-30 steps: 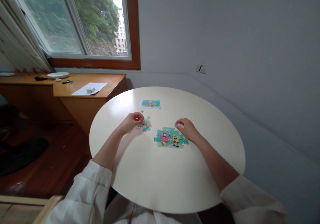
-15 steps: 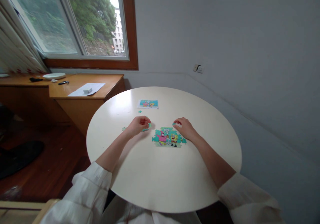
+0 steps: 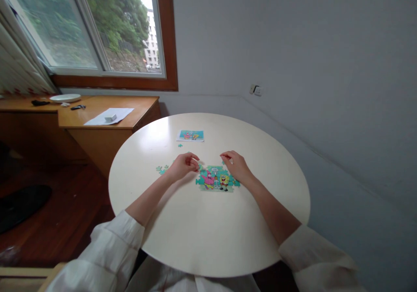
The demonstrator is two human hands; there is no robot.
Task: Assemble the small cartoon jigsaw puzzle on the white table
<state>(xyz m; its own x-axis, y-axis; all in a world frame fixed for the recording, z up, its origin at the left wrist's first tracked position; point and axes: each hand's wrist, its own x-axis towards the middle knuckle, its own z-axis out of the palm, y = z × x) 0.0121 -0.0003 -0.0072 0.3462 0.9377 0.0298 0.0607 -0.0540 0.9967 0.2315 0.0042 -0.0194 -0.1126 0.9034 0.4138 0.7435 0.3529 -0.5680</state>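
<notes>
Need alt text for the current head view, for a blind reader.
The person's left hand and right hand are near the upper corners of a partly assembled cartoon puzzle  on a round white table; loose pieces lie left, a picture card behind.

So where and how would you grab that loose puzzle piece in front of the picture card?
Probably by its left and right edges, from above and the near side: the puzzle piece lies flat on the table, with the picture card just beyond it.
</notes>
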